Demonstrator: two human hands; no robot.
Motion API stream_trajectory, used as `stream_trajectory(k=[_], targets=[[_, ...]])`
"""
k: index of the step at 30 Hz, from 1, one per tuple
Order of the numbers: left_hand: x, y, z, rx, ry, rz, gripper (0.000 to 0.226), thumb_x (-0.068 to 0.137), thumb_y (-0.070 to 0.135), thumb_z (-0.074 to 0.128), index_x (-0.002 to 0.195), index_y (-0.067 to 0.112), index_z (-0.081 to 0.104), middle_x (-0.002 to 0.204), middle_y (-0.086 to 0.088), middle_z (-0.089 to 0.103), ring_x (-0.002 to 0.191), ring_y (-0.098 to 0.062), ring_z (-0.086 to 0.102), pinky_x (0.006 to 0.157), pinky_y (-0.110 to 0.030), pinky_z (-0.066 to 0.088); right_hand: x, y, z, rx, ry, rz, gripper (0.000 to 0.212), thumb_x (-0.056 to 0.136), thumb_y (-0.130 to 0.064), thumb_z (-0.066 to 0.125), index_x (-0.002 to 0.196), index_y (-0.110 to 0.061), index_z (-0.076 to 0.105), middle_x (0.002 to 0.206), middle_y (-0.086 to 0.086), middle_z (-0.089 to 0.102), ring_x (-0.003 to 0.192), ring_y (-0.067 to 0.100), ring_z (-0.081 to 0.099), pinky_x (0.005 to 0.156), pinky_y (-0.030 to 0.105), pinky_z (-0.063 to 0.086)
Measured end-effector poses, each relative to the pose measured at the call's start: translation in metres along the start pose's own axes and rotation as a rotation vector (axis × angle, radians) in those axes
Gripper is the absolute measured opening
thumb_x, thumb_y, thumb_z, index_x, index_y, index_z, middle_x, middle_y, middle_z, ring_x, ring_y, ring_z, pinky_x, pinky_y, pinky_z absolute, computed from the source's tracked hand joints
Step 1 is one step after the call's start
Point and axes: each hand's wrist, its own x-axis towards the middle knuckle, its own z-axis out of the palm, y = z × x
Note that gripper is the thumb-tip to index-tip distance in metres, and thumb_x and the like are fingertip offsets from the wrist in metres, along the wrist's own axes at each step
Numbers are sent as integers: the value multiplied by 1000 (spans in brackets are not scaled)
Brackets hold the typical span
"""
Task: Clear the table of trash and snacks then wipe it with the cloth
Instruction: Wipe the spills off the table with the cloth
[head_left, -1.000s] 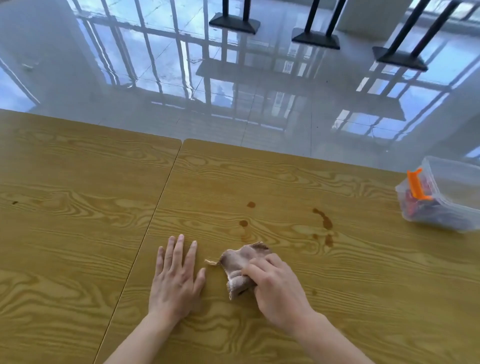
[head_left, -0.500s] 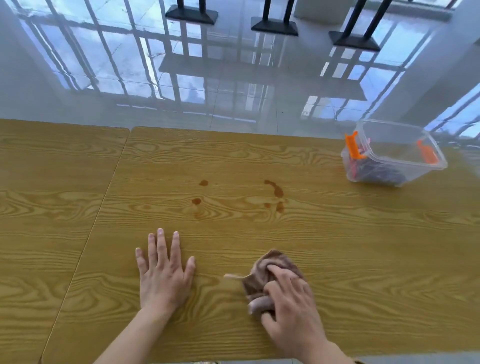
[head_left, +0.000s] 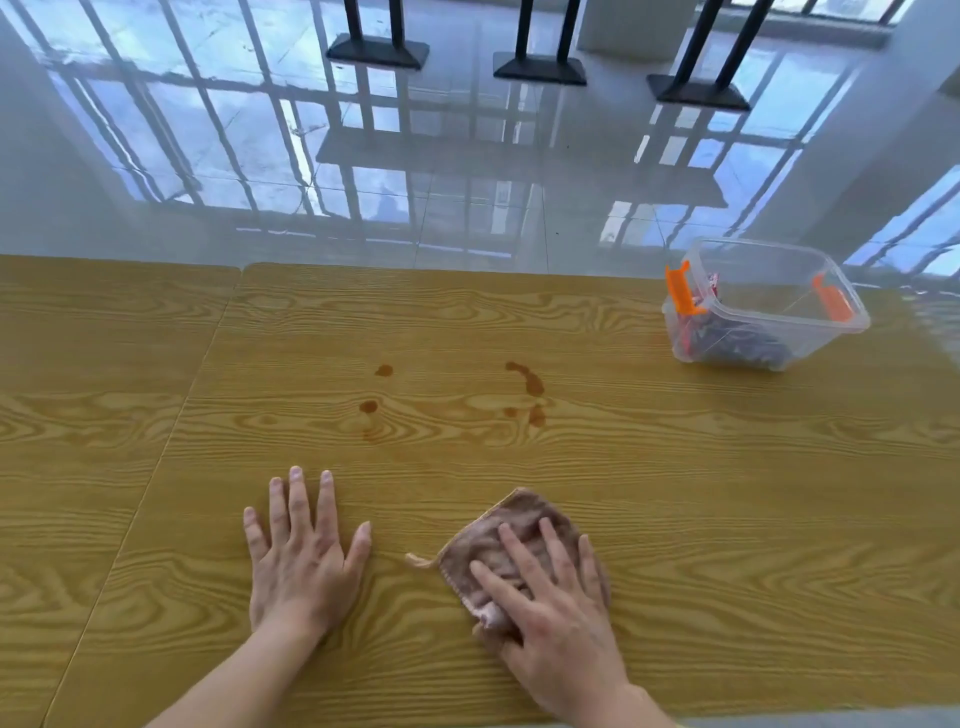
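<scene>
left hand (head_left: 306, 566) lies flat, palm down, fingers straight and slightly spread, on the yellow wood-grain bench (head_left: 675, 493); right hand (head_left: 550, 603) presses splayed, straight fingers onto a crumpled pinkish-brown cloth (head_left: 524, 512). both bare forearms reach in from below.

A glossy pale tiled floor (head_left: 467, 218) fills the upper frame, bright with reflected window bars (head_left: 218, 119) and daylight. Three black stand bases (head_left: 540, 68) line the top edge.
</scene>
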Motion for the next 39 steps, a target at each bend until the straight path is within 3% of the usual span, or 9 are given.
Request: stream_trajectory(k=[7, 14, 19, 21, 24, 28, 30, 35, 39], targets=[[0, 1, 0, 15, 4, -5, 84, 88, 72, 7, 155, 23, -7, 163, -9, -13, 147, -23, -24, 118, -53, -11, 74, 26, -21, -26, -52, 429, 68, 88, -80, 5, 150, -53, 3, 164, -10, -12, 149, 33, -17, 115, 62, -11], [-2, 3, -2, -27, 35, -10, 84, 88, 71, 15, 156, 23, 5, 164, -9, -3, 150, -23, -14, 120, -52, -7, 8, 51, -7, -77, -18, -5, 63, 91, -76, 34, 149, -51, 26, 165, -8, 13, 151, 32, 10, 114, 64, 19], [-1, 3, 2, -18, 54, -16, 83, 88, 70, 18, 156, 22, 8, 164, -10, 0, 150, -24, -10, 120, -53, -4, 92, 96, -38, 0, -53, 548, 69, 87, -81, 6, 150, -54, 8, 164, -11, -6, 151, 29, -6, 118, 58, -1], [1, 2, 2, -21, 61, -17, 83, 88, 70, 20, 156, 22, 11, 164, -10, 3, 151, -25, -7, 120, -53, -3, 114, 84, -40, 78, -73, 619, 70, 87, -79, 4, 151, -51, 5, 164, -11, -12, 150, 29, -14, 117, 59, -7], [0, 2, 2, -26, 60, -11, 83, 88, 69, 23, 155, 21, 16, 164, -11, 7, 151, -26, -3, 120, -54, -1, 84, 49, -24, 17, -45, 368, 66, 92, -76, 10, 152, -50, 6, 164, -13, -9, 151, 30, -10, 118, 61, -4], [1, 1, 2, -21, 59, -15, 83, 87, 69, 25, 155, 21, 19, 164, -11, 9, 151, -26, -1, 120, -55, 2, 7, 36, -5, -32, 1, -37, 64, 93, -71, 39, 150, -46, 28, 164, -11, 15, 151, 31, 11, 113, 63, 20], [1, 1, 2, -26, 64, -17, 83, 87, 68, 26, 154, 21, 20, 163, -11, 11, 151, -27, 1, 120, -55, 3, 21, 60, -12, -78, 7, 13, 62, 92, -73, 36, 149, -47, 29, 164, -11, 14, 151, 28, 12, 115, 60, 19], [0, 3, -1, -36, 67, -19, 82, 86, 67, 25, 154, 22, 21, 163, -11, 10, 151, -27, 1, 120, -55, 4, 121, 60, -32, 48, -23, 482, 65, 89, -77, 10, 149, -52, 13, 163, -18, -4, 150, 25, -10, 117, 58, -7], [-1, 5, -4, -51, 63, -23, 83, 85, 68, 23, 154, 22, 21, 164, -11, 10, 151, -27, 1, 120, -54, 2, 97, 8, -13, 14, -28, 155, 60, 93, -73, 13, 148, -50, 22, 164, -15, 2, 151, 31, 1, 116, 63, -1]])
